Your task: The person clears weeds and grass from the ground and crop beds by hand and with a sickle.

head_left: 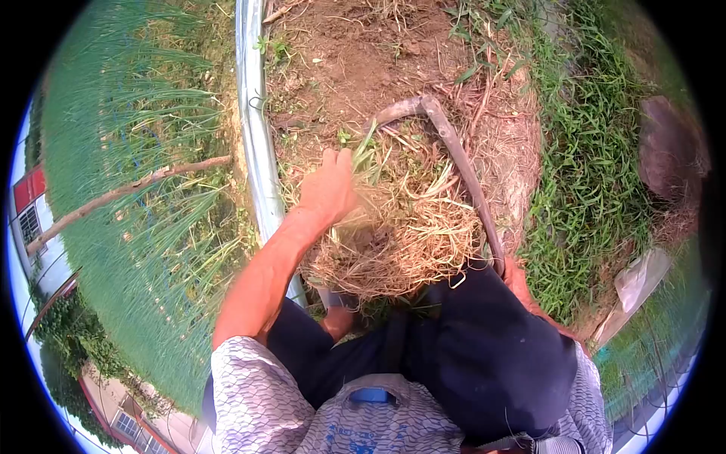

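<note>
My left hand (329, 185) is closed low over the soil, its fingers curled around some green grass (365, 157); part of the grip is hidden. Just below and beside it lies a heap of dry, pulled weeds (408, 242) with tangled straw-coloured roots. At the right, my right hand (518, 284) grips the lower end of a hand hoe (467, 168) with a bent wooden handle, beside my knee. The hoe's handle runs up past the heap, and its head turns left toward the grass near my left hand. Its tip is hard to make out.
A silvery plastic strip (253, 113) edges the bare soil (348, 68) on the left. Tall green onion-like plants (136, 189) grow beyond it, with a wooden stick (128, 191) among them. Green grass (582, 174) borders the right side, near a pale plastic sheet (641, 280).
</note>
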`<action>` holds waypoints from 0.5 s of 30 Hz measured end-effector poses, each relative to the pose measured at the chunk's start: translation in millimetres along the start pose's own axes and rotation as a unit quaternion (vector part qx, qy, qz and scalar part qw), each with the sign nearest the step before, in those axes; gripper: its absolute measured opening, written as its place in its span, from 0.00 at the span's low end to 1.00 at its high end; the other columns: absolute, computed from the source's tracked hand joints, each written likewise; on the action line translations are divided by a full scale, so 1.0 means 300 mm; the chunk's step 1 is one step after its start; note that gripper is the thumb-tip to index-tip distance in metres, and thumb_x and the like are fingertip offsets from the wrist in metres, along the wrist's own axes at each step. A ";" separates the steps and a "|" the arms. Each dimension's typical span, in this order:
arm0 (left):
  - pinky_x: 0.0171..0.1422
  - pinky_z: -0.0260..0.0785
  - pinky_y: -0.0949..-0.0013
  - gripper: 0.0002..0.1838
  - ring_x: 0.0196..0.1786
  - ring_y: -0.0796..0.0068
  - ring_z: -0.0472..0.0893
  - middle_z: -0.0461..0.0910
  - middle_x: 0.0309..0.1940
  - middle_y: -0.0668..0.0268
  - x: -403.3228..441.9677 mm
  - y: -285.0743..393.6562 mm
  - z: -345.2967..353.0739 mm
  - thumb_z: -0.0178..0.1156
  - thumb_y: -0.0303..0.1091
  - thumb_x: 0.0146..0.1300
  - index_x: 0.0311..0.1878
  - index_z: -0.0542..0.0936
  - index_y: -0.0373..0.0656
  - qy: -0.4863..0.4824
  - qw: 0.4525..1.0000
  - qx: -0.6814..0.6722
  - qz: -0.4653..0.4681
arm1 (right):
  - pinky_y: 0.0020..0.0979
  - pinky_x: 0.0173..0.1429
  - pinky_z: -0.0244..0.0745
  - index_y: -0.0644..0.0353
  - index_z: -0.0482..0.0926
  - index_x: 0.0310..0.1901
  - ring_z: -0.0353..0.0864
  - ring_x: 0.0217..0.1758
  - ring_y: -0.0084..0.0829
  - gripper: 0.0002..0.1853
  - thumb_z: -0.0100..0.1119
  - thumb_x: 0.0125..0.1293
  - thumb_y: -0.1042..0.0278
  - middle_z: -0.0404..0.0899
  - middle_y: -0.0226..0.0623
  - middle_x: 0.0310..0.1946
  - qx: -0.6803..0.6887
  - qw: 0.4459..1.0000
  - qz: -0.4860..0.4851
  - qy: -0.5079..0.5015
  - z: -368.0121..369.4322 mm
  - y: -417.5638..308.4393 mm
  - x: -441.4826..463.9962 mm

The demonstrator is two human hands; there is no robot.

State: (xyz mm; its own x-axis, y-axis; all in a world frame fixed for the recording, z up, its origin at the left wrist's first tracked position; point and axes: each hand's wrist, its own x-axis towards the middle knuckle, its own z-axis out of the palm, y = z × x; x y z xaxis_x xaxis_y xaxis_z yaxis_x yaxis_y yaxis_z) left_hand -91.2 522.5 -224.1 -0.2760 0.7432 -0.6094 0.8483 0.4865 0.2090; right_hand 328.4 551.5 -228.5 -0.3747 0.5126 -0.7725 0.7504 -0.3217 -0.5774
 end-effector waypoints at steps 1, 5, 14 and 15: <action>0.44 0.76 0.52 0.24 0.43 0.43 0.79 0.71 0.47 0.48 0.004 -0.001 0.009 0.57 0.26 0.50 0.53 0.68 0.36 0.006 1.000 0.000 0.009 | 0.38 0.32 0.67 0.64 0.66 0.42 0.68 0.26 0.32 0.14 0.54 0.57 0.70 0.67 0.37 0.25 -0.122 0.992 -0.030 -0.018 -0.019 0.059 -0.032; 0.41 0.76 0.51 0.09 0.35 0.47 0.82 0.81 0.33 0.49 -0.021 0.014 0.080 0.59 0.31 0.51 0.35 0.79 0.38 -0.183 0.979 -0.002 0.089 | 0.31 0.28 0.65 0.60 0.67 0.42 0.67 0.24 0.24 0.12 0.55 0.57 0.73 0.66 0.31 0.24 0.034 0.992 0.113 -0.031 -0.076 0.213 -0.194; 0.47 0.72 0.54 0.19 0.45 0.46 0.78 0.77 0.41 0.52 0.027 0.248 -0.161 0.58 0.26 0.45 0.45 0.76 0.39 -0.176 0.949 -0.083 0.249 | 0.25 0.21 0.62 0.57 0.68 0.38 0.65 0.20 0.19 0.06 0.50 0.58 0.74 0.66 0.26 0.21 0.164 0.979 0.058 0.107 -0.129 -0.163 0.042; 0.47 0.72 0.54 0.19 0.45 0.46 0.78 0.77 0.41 0.52 0.052 0.242 -0.169 0.58 0.26 0.45 0.45 0.76 0.39 -0.173 0.949 -0.081 0.250 | 0.25 0.22 0.63 0.57 0.68 0.38 0.65 0.20 0.19 0.06 0.50 0.58 0.74 0.66 0.26 0.21 0.112 0.985 0.059 0.118 -0.121 -0.124 0.056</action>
State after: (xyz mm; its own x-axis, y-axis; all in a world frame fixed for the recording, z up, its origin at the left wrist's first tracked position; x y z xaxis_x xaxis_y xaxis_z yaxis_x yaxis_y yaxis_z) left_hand -56.7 592.7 -179.7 0.3317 0.7179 -0.6120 0.7459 0.1976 0.6360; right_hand 314.0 601.1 -210.5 -0.1343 0.6233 -0.7704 0.6322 -0.5448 -0.5510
